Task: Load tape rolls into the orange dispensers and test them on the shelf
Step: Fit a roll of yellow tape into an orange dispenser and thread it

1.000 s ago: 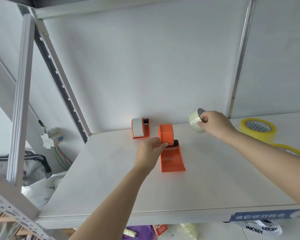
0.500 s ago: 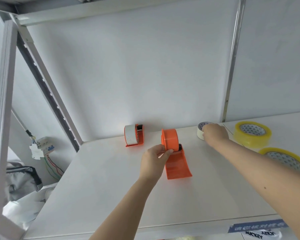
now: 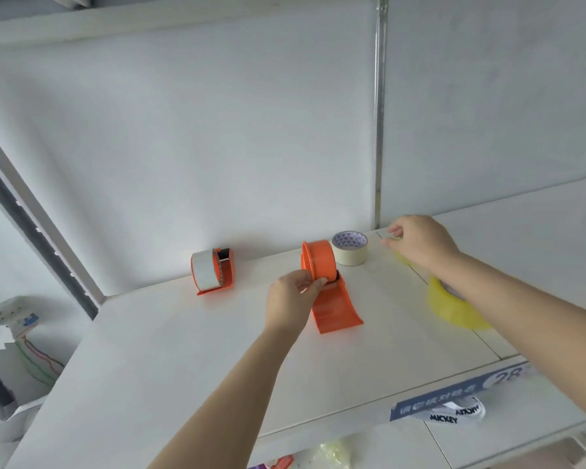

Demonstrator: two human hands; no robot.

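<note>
An empty orange dispenser (image 3: 335, 306) stands on the white shelf (image 3: 183, 350), its round hub toward the wall. My left hand (image 3: 291, 299) grips the hub from the left side. A cream tape roll (image 3: 351, 253) lies flat just behind the dispenser, by the wall. My right hand (image 3: 418, 242) hovers to the right of that roll, fingers loosely apart and holding nothing. A second orange dispenser (image 3: 214, 272), loaded with a pale roll, stands further left by the wall.
A yellow tape roll (image 3: 454, 309) lies under my right forearm, and a sliver of another yellow roll (image 3: 401, 258) shows under that hand. A metal upright (image 3: 379, 130) runs up the back wall. A blue label strip (image 3: 454, 394) marks the shelf's front edge.
My right hand set the cream roll down flat by the wall, let go and moved right. My left hand stayed on the dispenser hub.
</note>
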